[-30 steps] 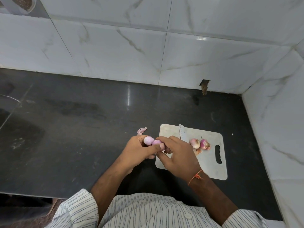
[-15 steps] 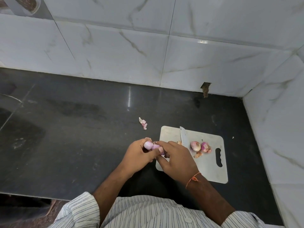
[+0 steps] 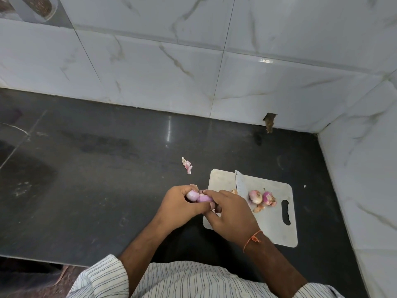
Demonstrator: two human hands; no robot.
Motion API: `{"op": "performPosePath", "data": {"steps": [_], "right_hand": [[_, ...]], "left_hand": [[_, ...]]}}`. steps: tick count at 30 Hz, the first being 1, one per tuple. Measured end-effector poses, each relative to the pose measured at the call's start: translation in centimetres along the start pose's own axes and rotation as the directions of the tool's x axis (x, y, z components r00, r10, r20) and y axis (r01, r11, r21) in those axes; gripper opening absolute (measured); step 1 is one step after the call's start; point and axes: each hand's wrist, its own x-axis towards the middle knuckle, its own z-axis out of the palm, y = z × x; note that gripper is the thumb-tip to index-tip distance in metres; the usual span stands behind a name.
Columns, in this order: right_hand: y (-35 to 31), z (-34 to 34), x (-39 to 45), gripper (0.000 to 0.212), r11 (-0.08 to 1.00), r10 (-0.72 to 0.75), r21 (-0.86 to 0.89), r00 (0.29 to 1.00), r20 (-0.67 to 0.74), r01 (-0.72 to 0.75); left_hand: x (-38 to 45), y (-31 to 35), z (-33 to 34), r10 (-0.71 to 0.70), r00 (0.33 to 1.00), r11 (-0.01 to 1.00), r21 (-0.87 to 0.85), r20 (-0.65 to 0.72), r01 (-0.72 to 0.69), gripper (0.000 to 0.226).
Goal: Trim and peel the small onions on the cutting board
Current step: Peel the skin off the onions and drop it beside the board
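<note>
Pale purple and smooth, two small onions (image 3: 196, 196) sit in the person's left hand (image 3: 182, 208), lifted just off the near-left corner of the board (image 3: 277, 222). They look already bare of their dry skin, though part of them is hidden by fingers. The left hand curls round them, thumb below and fingers above. The right hand (image 3: 231, 216) meets them from the right: its fingertips pinch at the end of the right onion, where a small flap of skin seems to stand up. The same hand also holds the knife (image 3: 240, 186); the handle is hidden under the palm and the blade points away toward the far edge of the board, flat over it.

On the board, to the right of the blade, lie two more onions (image 3: 262, 196), side by side and touching, with brown and pink skin on them. Loose scraps (image 3: 258, 208) lie just near them. One more piece of peel (image 3: 187, 165) lies on the dark counter (image 3: 96, 179), to the far left of the board. White marble tiles (image 3: 150, 67) close the corner behind and on the right.

I judge the step in hand is peeling: the last skin is being pulled from the held onions. The next move calls for a firm pull with the fingertips while the blade stays turned away from the left hand. After that the clean onions must be put down and one of the two unpeeled ones taken up. About half of the work seems left.
</note>
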Motion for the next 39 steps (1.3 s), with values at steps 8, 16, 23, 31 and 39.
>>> {"op": "performPosePath", "data": {"steps": [8, 16, 23, 31, 39], "right_hand": [[0.3, 0.1, 0.3, 0.043, 1.000, 0.000, 0.012, 0.999, -0.045, 0.001], [0.1, -0.3, 0.3, 0.034, 0.980, 0.072, 0.191, 0.994, -0.082, -0.055], [-1.0, -1.5, 0.2, 0.013, 0.765, 0.207, 0.618, 0.978, 0.030, -0.181], [1.4, -1.5, -0.2, 0.024, 0.517, 0.409, 0.781, 0.903, 0.132, -0.349], [3.5, -0.3, -0.2, 0.031, 0.595, 0.453, 0.710, 0.887, 0.092, -0.377]], "left_hand": [[0.2, -0.2, 0.3, 0.058, 0.998, 0.998, 0.028, -0.014, -0.058, 0.009], [-0.1, 0.5, 0.3, 0.097, 0.995, 0.995, -0.010, -0.033, -0.097, 0.008], [-1.0, 0.2, 0.5, -0.103, 0.994, 0.770, -0.630, 0.027, 0.097, 0.036], [0.7, -2.4, -0.9, -0.172, 0.983, 0.962, -0.222, -0.056, 0.156, 0.020], [2.1, -4.6, -0.5, 0.091, 0.996, 0.747, 0.660, 0.015, -0.078, 0.047]]}}
